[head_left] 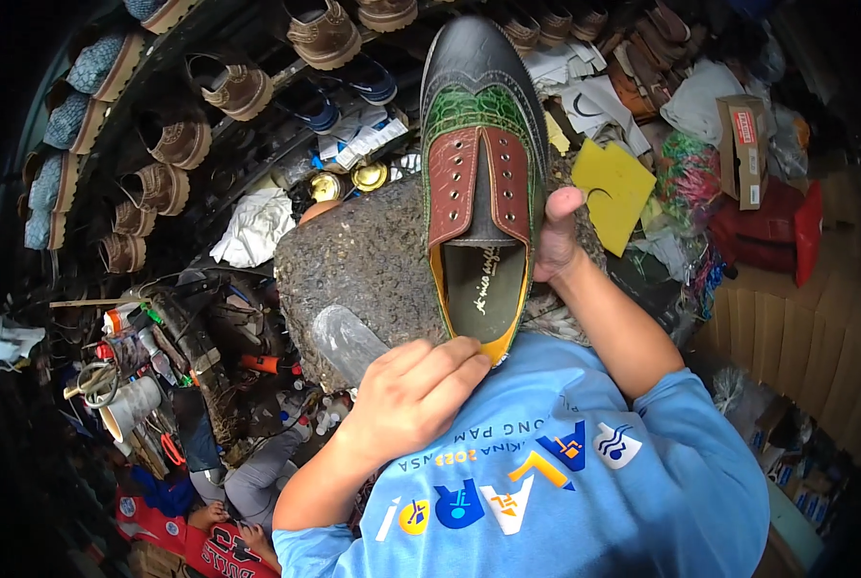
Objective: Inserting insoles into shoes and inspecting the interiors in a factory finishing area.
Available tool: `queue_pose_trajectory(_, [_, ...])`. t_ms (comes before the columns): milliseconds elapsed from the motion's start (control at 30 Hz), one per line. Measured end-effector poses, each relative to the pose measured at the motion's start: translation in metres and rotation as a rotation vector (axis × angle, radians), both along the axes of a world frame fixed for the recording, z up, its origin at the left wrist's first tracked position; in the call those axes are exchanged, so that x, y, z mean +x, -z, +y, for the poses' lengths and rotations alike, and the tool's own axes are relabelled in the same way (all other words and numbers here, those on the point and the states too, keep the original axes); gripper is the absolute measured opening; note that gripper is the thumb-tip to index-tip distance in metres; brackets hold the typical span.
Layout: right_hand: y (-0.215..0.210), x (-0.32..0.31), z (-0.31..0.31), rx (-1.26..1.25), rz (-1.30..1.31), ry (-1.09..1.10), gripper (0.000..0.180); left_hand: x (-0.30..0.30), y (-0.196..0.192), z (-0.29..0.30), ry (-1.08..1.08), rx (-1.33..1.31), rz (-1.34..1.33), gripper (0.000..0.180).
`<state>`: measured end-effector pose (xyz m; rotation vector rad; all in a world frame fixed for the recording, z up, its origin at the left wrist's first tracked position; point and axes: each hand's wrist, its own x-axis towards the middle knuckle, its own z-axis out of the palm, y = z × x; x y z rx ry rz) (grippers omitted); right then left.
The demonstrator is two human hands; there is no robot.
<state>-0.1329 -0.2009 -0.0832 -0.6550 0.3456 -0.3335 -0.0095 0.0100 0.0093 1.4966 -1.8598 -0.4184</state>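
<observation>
The shoe [479, 183] hides the right hand's [558, 236] fingers; the left hand [416, 390] covers its heel.

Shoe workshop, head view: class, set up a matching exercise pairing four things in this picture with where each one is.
Things:
1. Two-tone dress shoe
2. Left hand
3. Yellow sheet
4. Brown shoes

Places:
A. on the racks at upper left
B. at the shoe's heel
C. to the right of the shoe, among scraps
D. upright on the rough work block, gripped at its side by the right hand

Pairs: 1-D, 2-B, 3-C, 4-A
</observation>
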Motion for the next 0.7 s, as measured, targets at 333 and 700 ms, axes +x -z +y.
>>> queue_pose_trajectory(333, [0.013, -0.002, -0.002, -0.109, 0.101, -0.014, 0.144, -0.012, 0.001, -0.008, -0.111, 0.395, -0.087, 0.037])
queue_pose_trajectory(700, [0.018, 0.005, 0.003, -0.01, -0.046, -0.005, 0.113, -0.002, 0.022, -0.024, -0.016, 0.641, -0.106, 0.031])
